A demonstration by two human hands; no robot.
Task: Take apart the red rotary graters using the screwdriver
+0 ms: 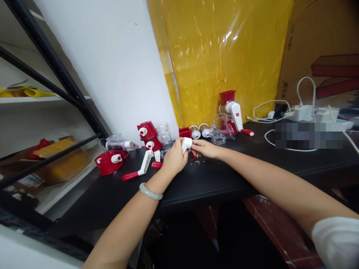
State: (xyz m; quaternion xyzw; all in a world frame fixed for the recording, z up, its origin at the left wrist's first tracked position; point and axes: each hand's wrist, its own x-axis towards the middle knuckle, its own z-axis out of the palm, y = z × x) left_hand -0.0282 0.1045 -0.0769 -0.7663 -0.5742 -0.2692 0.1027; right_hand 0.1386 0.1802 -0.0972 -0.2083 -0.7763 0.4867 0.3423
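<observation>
My left hand [175,156] is closed around a white plastic part [187,143], which has a short rounded end, and holds it just above the black table. From the right, my right hand [206,148] meets this part with its fingers drawn together; whatever lies between the fingertips is too small to make out. Below the hands, a small red piece [193,158] and several tiny light bits [198,162] lie on the table. Behind them stand a red plastic hopper [184,132] and two drum cutters with white ends [195,132].
Left are red rotary grater bodies [109,163] [147,131] and a crank with a red handle [130,176]. An assembled red-and-white grater [234,112] stands at the back right beside clear plastic parts [218,135]. White cables [269,112] and chargers occupy the right side; a shelf rack [47,48] borders the left.
</observation>
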